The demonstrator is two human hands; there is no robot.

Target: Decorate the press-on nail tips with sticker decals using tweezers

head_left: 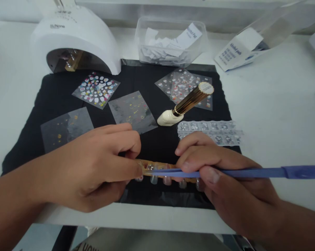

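My left hand [102, 167] is closed round the left end of a narrow wooden strip [157, 163], its thumb along the front. Several clear false nail tips [167, 179] stick out from the strip toward me. My right hand [225, 174] pinches blue tweezers [238, 173] between thumb and fingers. Their thin points reach left across the strip, close to my left thumb; whether they grip anything is too small to tell. Beyond my right fingers lies a clear case of small gems [209, 126]. A cream bottle with a gold cap [192, 99] stands behind the strip.
Nail sticker sheets [96, 89] are spread over a black mat [144, 78]. At the back are a white nail lamp [79, 35] with a wooden piece inside, a clear tub [147, 57] of alcohol pads, and an alcohol pad box [235, 52].
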